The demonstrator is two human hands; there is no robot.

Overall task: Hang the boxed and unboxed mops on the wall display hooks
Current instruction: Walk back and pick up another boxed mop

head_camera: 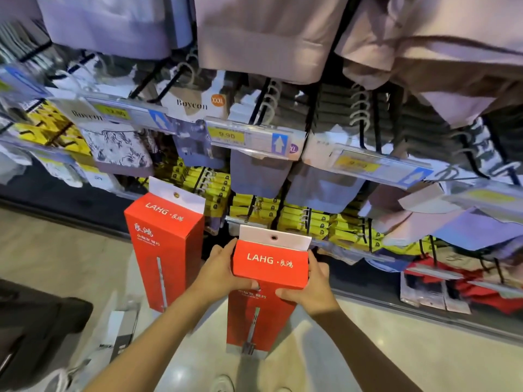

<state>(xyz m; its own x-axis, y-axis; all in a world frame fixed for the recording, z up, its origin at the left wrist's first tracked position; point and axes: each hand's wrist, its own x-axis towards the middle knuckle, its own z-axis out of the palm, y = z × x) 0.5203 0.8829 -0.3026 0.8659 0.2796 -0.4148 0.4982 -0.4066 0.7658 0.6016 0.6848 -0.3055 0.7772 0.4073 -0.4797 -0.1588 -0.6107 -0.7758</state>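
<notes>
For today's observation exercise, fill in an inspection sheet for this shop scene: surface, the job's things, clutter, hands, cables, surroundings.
Surface: pale tiled floor below a wall display of black hooks.
Job's things: one red LAHG box held in front of the display, its white hang tab on top, not yet on a hook; a second red box to its left, whether it hangs on a hook cannot be told.
Clutter: a white and grey package on the floor at lower left.
Hands: left hand and right hand grip the held box by its sides.
Cables: nothing seen.
Surroundings: hanging garments, yellow packets, price tags.
</notes>
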